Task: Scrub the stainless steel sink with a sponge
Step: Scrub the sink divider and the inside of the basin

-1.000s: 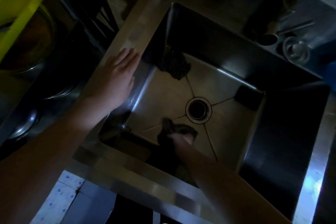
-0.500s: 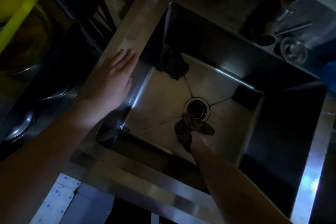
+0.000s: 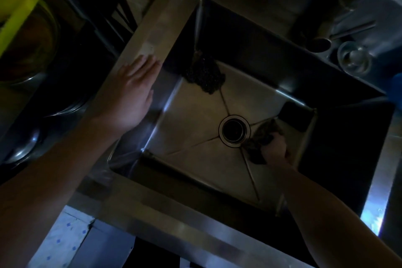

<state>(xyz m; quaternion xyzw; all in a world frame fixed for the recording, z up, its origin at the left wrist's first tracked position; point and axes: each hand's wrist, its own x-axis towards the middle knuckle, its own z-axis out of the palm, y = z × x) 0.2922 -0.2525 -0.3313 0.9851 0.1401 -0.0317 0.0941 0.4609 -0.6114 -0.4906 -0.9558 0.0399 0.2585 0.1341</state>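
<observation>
A square stainless steel sink (image 3: 195, 119) fills the middle of the dim view, with a round drain (image 3: 234, 131) at its centre. My right hand (image 3: 275, 147) is down on the sink floor just right of the drain, shut on a dark scrubbing sponge (image 3: 260, 138) pressed against the steel. My left hand (image 3: 132, 93) lies flat, fingers spread, on the sink's left rim and holds nothing.
A dark scouring pad (image 3: 204, 74) lies in the far left corner of the basin and a black block (image 3: 293, 115) in the right corner. A faucet base (image 3: 319, 43) and a glass (image 3: 353, 59) stand behind. Steel bowls (image 3: 24, 150) and a yellow board (image 3: 15, 11) sit at left.
My right hand has swept the sponge across the sink floor, from the near side in front of the drain to the right of it. The left hand stays on the rim.
</observation>
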